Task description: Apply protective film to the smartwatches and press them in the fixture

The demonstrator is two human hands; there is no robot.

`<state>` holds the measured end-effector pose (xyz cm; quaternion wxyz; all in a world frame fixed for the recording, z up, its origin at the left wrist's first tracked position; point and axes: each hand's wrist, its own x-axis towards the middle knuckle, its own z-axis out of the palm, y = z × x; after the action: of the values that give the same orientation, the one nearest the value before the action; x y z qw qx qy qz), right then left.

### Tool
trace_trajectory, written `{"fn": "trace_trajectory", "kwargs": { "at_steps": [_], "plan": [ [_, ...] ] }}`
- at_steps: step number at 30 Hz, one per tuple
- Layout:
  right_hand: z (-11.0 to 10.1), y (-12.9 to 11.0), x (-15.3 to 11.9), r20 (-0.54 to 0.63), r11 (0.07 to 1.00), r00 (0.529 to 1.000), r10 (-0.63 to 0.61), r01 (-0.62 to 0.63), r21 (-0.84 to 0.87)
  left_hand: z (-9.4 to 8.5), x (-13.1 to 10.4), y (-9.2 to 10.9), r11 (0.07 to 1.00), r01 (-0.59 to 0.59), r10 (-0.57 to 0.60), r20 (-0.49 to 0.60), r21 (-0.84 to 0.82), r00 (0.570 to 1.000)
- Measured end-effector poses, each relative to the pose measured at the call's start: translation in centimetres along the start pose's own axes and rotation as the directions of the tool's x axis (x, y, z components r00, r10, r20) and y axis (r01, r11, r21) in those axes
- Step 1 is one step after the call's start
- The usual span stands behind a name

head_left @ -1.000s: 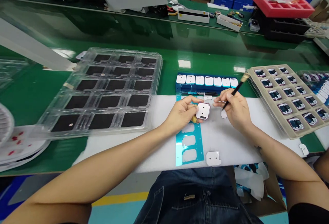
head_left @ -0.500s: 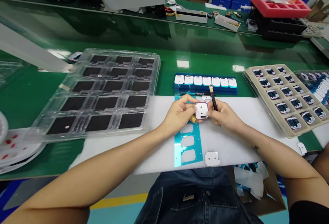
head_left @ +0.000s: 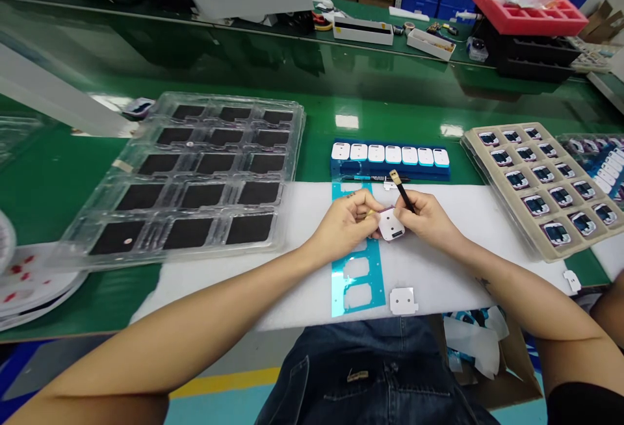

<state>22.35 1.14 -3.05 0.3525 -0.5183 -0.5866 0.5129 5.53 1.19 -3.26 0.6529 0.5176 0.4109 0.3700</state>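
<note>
Between my two hands is a small white square part (head_left: 391,224) with rounded corners, dark dots and a black slot, tilted over the white mat. My left hand (head_left: 348,220) pinches its left edge, with a bit of yellow showing at the fingertips. My right hand (head_left: 425,217) is closed at the upper right edge. A black strip with a gold-coloured tip (head_left: 402,190) sticks up from the right fingers; whether it joins the part is hidden. Below lies a blue cut-out film sheet (head_left: 336,282). Near my lap rests a white tabbed plate (head_left: 402,301).
A blue holder (head_left: 390,171) with a row of white parts stands behind my hands, a pen before it. Left is a clear tray (head_left: 287,230) with dark pads; right, a beige tray (head_left: 529,233) of small modules. A cardboard box (head_left: 519,373) sits below the table edge.
The white part has shifted slightly right and down and turned clockwise. The gold-tipped strip now leans further left. The left fingers have followed the part.
</note>
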Motion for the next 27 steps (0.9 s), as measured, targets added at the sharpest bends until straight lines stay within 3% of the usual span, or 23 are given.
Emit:
{"fn": "trace_trajectory", "kwargs": {
  "at_steps": [8,12,16,19,22,24,27],
  "plan": [
    [0.3,0.4,-0.5,0.041,0.994,0.999,-0.015,0.02,-0.11,0.3,-0.2,-0.5,0.991,-0.087,0.089,-0.021,0.1,0.996],
    [0.5,0.4,-0.9,0.077,0.971,0.991,-0.106,0.12,-0.209,0.3,0.0,-0.5,0.985,-0.121,0.125,-0.03,0.124,0.992],
    [-0.2,-0.2,-0.8,0.119,0.932,0.961,-0.248,0.27,-0.242,-0.4,0.6,-0.4,0.993,-0.111,0.112,-0.009,0.046,0.994],
    [-1.3,-0.6,-0.6,-0.029,0.943,0.951,-0.309,0.302,-0.14,-0.9,1.0,-0.4,0.996,-0.076,0.076,-0.008,-0.038,0.997],
    [-2.2,-0.7,-0.5,-0.133,0.982,0.975,-0.18,0.185,0.024,-1.1,1.0,-0.3,0.997,-0.023,0.024,0.006,-0.079,1.0],
    [-2.4,-0.5,-0.5,-0.099,0.986,0.991,-0.09,0.102,0.133,-1.1,1.0,-0.3,0.996,-0.01,0.012,0.018,-0.086,1.0],
    [-2.4,-0.2,-0.3,0.008,0.961,0.998,-0.064,0.06,0.27,-1.2,1.0,-0.1,0.993,0.014,-0.009,0.041,-0.119,0.999]
  ]
}}
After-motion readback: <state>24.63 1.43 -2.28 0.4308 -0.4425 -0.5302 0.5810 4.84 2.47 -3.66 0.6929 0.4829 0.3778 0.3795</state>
